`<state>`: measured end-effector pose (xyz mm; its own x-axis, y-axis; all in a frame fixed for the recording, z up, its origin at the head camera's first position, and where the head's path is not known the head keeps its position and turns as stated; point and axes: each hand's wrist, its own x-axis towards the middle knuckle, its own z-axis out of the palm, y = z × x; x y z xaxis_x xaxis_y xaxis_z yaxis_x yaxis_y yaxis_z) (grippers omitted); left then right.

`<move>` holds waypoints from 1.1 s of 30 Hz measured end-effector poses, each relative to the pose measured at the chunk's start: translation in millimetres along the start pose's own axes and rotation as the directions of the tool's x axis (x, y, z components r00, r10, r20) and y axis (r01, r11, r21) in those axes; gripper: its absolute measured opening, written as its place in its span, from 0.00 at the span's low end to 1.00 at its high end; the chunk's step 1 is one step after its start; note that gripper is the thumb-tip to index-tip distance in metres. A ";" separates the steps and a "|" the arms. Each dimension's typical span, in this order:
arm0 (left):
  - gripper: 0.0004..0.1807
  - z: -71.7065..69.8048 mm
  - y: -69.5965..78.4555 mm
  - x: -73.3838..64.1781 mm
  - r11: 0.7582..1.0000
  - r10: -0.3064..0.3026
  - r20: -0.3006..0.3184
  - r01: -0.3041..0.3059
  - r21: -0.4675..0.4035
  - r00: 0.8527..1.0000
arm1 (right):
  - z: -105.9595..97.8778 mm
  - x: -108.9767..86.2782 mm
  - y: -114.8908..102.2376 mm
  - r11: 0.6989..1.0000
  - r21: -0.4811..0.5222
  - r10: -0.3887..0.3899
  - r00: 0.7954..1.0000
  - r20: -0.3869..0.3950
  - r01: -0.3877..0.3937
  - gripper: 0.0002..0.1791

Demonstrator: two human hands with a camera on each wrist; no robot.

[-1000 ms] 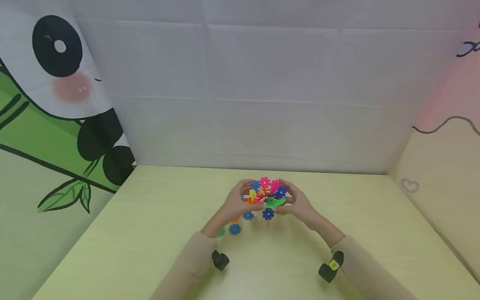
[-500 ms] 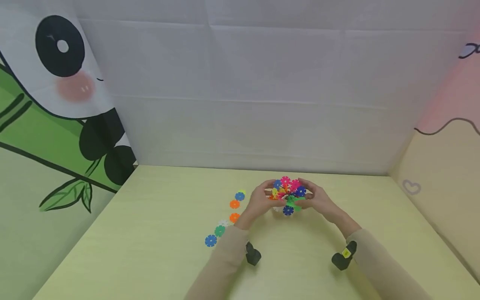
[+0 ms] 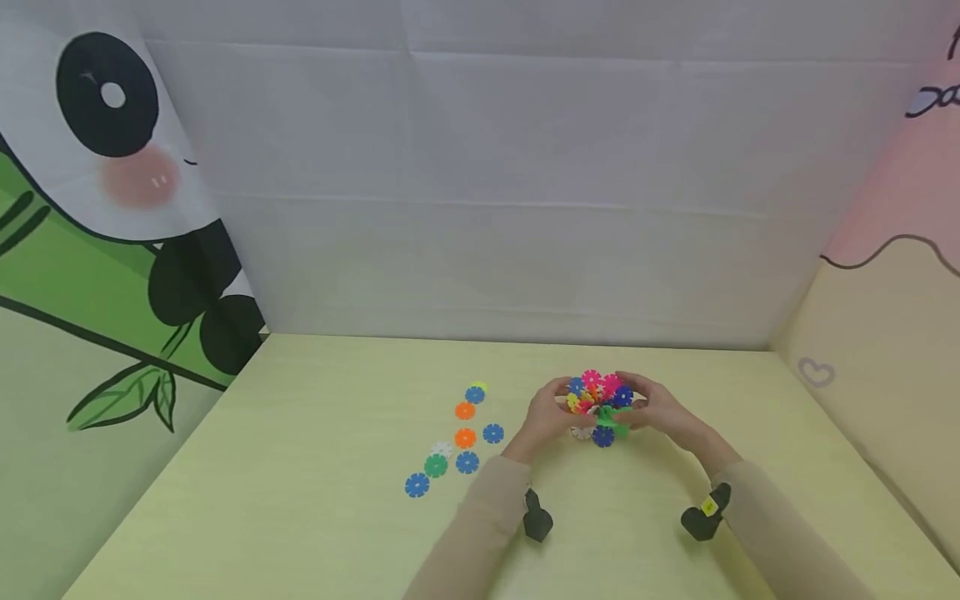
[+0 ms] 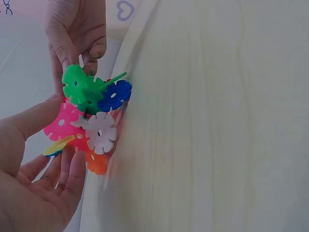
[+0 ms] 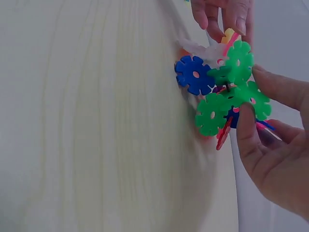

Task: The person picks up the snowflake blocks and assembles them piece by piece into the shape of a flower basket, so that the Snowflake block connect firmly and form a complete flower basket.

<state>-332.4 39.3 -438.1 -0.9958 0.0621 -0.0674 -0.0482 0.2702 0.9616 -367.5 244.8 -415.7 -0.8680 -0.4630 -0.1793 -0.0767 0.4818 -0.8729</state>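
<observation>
Between both hands is a cluster of interlocked snowflake discs (image 3: 600,398), notched plastic rounds in pink, blue, yellow, green, white and orange. My left hand (image 3: 547,418) grips its left side, with the thumb in front and the fingers curled behind. On the opposite side my right hand (image 3: 663,410) holds it the same way. In the left wrist view, a white disc (image 4: 101,133) and an orange disc (image 4: 96,163) stick out near the tabletop. Green discs (image 5: 211,114) and a dark blue disc (image 5: 194,75) face the right wrist camera, close over the table.
Loose snowflake discs lie left of the hands: orange discs (image 3: 465,437), blue discs (image 3: 417,485), a green disc (image 3: 436,465), a white disc (image 3: 442,449) and a partly covered yellow one. The pale wooden table (image 3: 300,467) ends at a white back wall (image 3: 487,250).
Both hands have carried the disc cluster to the right, and it sits slightly lower now than half a second ago. Loose discs formerly behind the left arm have come into view.
</observation>
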 end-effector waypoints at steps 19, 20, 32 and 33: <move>0.41 -35.3 2.7 -8.4 0.998 0.022 0.053 -0.025 0.060 0.998 | -13.0 -10.9 -2.1 0.996 -0.084 -0.030 0.990 -0.139 0.018 0.37; 0.40 -42.4 3.0 -10.3 0.997 0.030 0.053 -0.034 0.075 0.998 | -14.6 -10.6 -3.9 0.996 -0.082 -0.042 0.987 -0.154 0.030 0.37; 0.32 -119.0 -10.2 -47.1 0.961 0.099 0.025 -0.102 0.259 0.995 | 6.2 -5.7 -38.7 0.980 -0.096 -0.182 0.979 -0.096 0.173 0.33; 0.31 -124.1 -12.6 -51.1 0.956 0.099 0.012 -0.099 0.275 0.995 | 11.0 -4.5 -41.5 0.978 -0.095 -0.192 0.978 -0.079 0.184 0.33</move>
<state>-290.6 -86.5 -413.7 -0.9946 0.1003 0.0253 0.0737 0.5162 0.8533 -355.0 218.7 -383.7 -0.8731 -0.4867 0.0282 -0.2817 0.4565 -0.8439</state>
